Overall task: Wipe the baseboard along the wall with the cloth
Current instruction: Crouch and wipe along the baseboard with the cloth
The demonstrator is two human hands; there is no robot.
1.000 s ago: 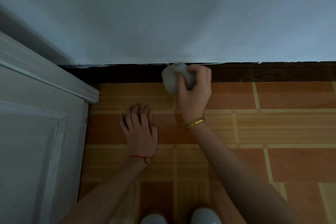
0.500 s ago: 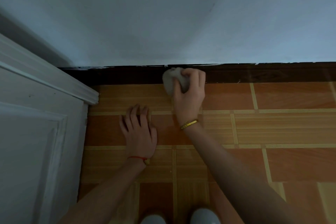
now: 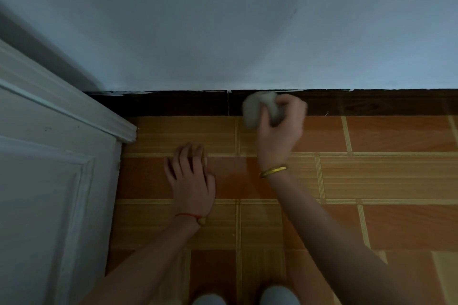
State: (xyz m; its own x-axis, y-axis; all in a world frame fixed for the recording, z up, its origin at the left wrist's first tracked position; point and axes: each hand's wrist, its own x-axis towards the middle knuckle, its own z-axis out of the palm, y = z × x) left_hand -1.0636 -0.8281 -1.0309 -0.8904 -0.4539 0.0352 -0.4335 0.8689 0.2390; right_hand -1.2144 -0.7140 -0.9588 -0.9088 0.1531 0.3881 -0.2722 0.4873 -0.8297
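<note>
A dark brown baseboard [image 3: 173,103] runs along the foot of the pale wall [image 3: 247,20]. My right hand [image 3: 280,131] grips a bunched whitish cloth [image 3: 255,109] and holds it against the baseboard just right of a vertical joint. A gold bangle circles that wrist. My left hand [image 3: 190,181] rests flat on the floor with fingers spread, a red string on its wrist.
A white panelled door [image 3: 49,193] and its moulding stand at the left, meeting the baseboard's left end. The floor [image 3: 384,181] is orange and tan wood-pattern tile. Two shoe tips [image 3: 247,297] show at the bottom edge.
My right hand with the cloth slid left along the baseboard, then back to the right and slightly up. My left hand stayed planted on the floor.
</note>
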